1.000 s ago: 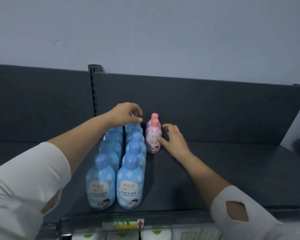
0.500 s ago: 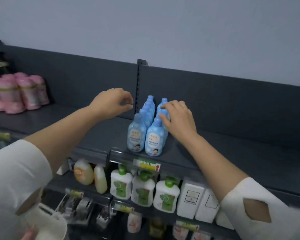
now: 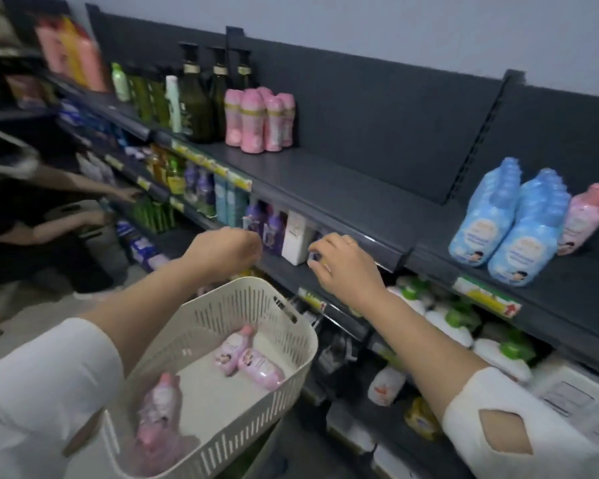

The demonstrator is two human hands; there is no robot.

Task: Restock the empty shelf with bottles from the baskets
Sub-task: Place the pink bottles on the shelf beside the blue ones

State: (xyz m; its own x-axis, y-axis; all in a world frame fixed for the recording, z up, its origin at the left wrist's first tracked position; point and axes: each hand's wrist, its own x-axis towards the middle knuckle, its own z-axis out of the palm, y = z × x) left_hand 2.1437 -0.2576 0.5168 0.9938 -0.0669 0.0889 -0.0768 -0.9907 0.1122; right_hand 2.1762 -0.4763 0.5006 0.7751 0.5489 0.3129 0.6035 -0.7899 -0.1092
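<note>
The dark top shelf (image 3: 360, 188) ran long and mostly bare between a cluster of tall pink bottles (image 3: 260, 122) at its left and the newly stocked patch at its right. Below it, in front of the person, sat the cream basket (image 3: 291, 326), slotted along its walls. How it was supported could not be made out. On the shelf's right stretch two rows of blue bottles (image 3: 498, 243) stood upright, running back from the front edge. A single pink bottle (image 3: 583, 219) stood just beside them on the far side, and whether more stood behind it could not be told. The blue rows looked finished and the pink row barely begun, so much of the shelf was probably still to fill. Both hands hung over the basket, well apart from the shelf's bottles. The left hand (image 3: 225, 250) was curled with its palm turned away, so whether it held anything could not be told. The right hand (image 3: 343, 267) had its fingers loosely bent downward with nothing seen in them. Smallest were the pink bottles in the basket (image 3: 248, 361), at least three lying on their sides: two together near the middle and one blurred in the near corner. These seemed next in line to be picked up.
</note>
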